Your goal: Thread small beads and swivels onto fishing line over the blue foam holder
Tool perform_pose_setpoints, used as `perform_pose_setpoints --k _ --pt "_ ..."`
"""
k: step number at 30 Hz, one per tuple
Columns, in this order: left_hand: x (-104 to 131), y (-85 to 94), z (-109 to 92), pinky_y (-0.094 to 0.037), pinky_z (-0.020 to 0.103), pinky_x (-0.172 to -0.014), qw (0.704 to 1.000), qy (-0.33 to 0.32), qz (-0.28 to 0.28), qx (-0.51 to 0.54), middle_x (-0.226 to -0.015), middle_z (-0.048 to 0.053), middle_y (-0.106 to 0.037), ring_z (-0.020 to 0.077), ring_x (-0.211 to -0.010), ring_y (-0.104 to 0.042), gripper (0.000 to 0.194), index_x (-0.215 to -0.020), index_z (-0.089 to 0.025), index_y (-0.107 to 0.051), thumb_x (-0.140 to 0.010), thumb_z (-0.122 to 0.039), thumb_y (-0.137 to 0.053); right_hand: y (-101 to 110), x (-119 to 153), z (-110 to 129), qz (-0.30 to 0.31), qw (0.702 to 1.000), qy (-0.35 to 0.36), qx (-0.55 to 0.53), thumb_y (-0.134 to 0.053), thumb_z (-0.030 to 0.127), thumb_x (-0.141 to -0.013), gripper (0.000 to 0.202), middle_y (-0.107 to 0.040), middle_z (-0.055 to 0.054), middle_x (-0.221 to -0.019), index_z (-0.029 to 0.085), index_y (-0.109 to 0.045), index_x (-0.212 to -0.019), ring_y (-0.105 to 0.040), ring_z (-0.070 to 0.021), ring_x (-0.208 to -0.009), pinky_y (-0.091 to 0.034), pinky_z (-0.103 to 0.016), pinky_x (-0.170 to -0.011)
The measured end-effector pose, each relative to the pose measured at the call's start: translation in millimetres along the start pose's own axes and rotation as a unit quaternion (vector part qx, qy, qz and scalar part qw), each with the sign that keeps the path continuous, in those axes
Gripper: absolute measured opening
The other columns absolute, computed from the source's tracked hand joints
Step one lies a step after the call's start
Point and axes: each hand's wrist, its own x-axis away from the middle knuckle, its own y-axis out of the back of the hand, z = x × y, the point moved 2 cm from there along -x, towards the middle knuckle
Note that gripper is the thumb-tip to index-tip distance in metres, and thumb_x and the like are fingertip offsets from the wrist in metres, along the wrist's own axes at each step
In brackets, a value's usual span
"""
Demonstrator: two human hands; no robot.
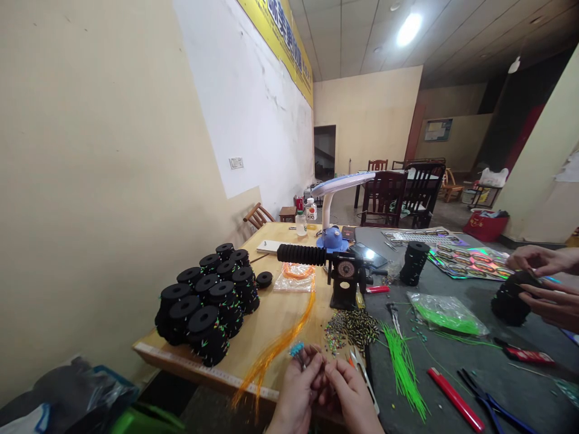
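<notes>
Now I pinch small beads (298,349) between both hands (323,386), pressed together; threading next needs steady fingertips.

Two bare hands are seen at the lower edge of the head view: the left hand (296,386) and the right hand (350,389). No glove, ring, watch or bracelet is shown on either. The fingers are seen uncovered, with short nails where these can be made out. The wrists are likewise bare, and no sleeve or cuff is visible before the forearms are cut off by the frame.
</notes>
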Motion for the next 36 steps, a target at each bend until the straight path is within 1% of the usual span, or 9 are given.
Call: perform_pose_setpoints --k 4,12,17,21,24,27,31,36 --pt "2.1 -2.1 -1.0 -0.039 0.016 -0.038 1.000 0.000 0.003 0.002 -0.062 -0.005 -0.059 0.0051 -0.043 -0.049 0.053 -0.083 -0.015 -0.065 -0.046 -0.040 -0.093 2.0 -0.1 -3.8 -0.004 1.000 0.013 0.004 -0.068 0.071 -0.064 0.054 -0.058 0.004 -0.047 0.019 -0.053 -0.064 -0.047 -0.0088 -0.040 -0.030 -0.018 -0.042" --pt "0.6 -0.7 0.0 -0.043 0.016 -0.042 1.000 -0.003 -0.013 0.007 -0.064 -0.004 -0.061 0.0067 -0.048 -0.055 0.053 -0.082 -0.015 -0.066 -0.044 -0.039 -0.094 0.0 1.8 2.1 -0.004 1.000 0.004 0.017 -0.068 0.075 -0.059 0.059 -0.056 0.005 -0.044 0.019 -0.050 -0.063 -0.045 -0.0078 -0.038 -0.029 -0.018 -0.042" --pt "3.1 -3.2 -2.1 -0.040 0.016 -0.039 1.000 -0.004 -0.011 0.003 -0.062 -0.005 -0.060 0.0066 -0.046 -0.053 0.053 -0.082 -0.015 -0.065 -0.044 -0.039 -0.094 -2.3 2.6 7.5 0.006 1.000 0.014 0.006 -0.070 0.074 -0.059 0.059 -0.054 0.005 -0.046 0.019 -0.049 -0.063 -0.048 -0.0083 -0.041 -0.031 -0.019 -0.044" --pt "3.7 -4.4 -2.6 -0.040 0.015 -0.038 1.000 -0.006 -0.013 0.005 -0.060 -0.005 -0.059 0.0060 -0.045 -0.052 0.055 -0.082 -0.015 -0.065 -0.042 -0.040 -0.094 -2.2 2.3 8.5 0.007 1.000 0.014 0.021 -0.068 0.076 -0.058 0.060 -0.053 0.005 -0.046 0.020 -0.048 -0.062 -0.045 -0.0082 -0.040 -0.028 -0.019 -0.043" --pt "3.2 -2.9 -1.5 -0.040 0.015 -0.039 1.000 -0.009 -0.011 0.007 -0.061 -0.005 -0.059 0.0058 -0.046 -0.052 0.054 -0.082 -0.015 -0.066 -0.043 -0.039 -0.094 -2.1 1.6 7.3 0.010 0.999 0.018 0.032 -0.067 0.076 -0.060 0.059 -0.053 0.005 -0.046 0.020 -0.048 -0.063 -0.042 -0.0073 -0.039 -0.026 -0.019 -0.042" --pt "3.2 -1.5 -0.9 -0.042 0.016 -0.040 1.000 -0.009 -0.007 0.004 -0.063 -0.005 -0.060 0.0064 -0.047 -0.054 0.050 -0.083 -0.015 -0.066 -0.046 -0.037 -0.093 -1.3 0.8 4.0 0.007 0.999 0.024 0.032 -0.067 0.074 -0.062 0.058 -0.053 0.005 -0.046 0.019 -0.049 -0.064 -0.044 -0.0077 -0.039 -0.027 -0.019 -0.043" --pt "3.9 -2.5 -2.6 -0.044 0.016 -0.042 1.000 -0.008 -0.020 0.007 -0.063 -0.004 -0.060 0.0078 -0.049 -0.056 0.053 -0.081 -0.015 -0.067 -0.042 -0.037 -0.094 0.3 -0.2 -0.9 0.007 0.999 0.030 0.042 -0.065 0.074 -0.065 0.056 -0.053 0.005 -0.046 0.020 -0.049 -0.065 -0.044 -0.0078 -0.039 -0.028 -0.019 -0.043" --pt "4.3 -5.5 -4.9 -0.044 0.016 -0.042 1.000 -0.013 -0.018 0.013 -0.063 -0.004 -0.061 0.0078 -0.050 -0.056 0.051 -0.078 -0.014 -0.067 -0.041 -0.036 -0.095 1.3 -0.9 -2.9 0.014 0.999 0.031 0.036 -0.065 0.072 -0.067 0.054 -0.053 0.006 -0.047 0.019 -0.050 -0.066 -0.042 -0.0072 -0.039 -0.027 -0.019 -0.043"
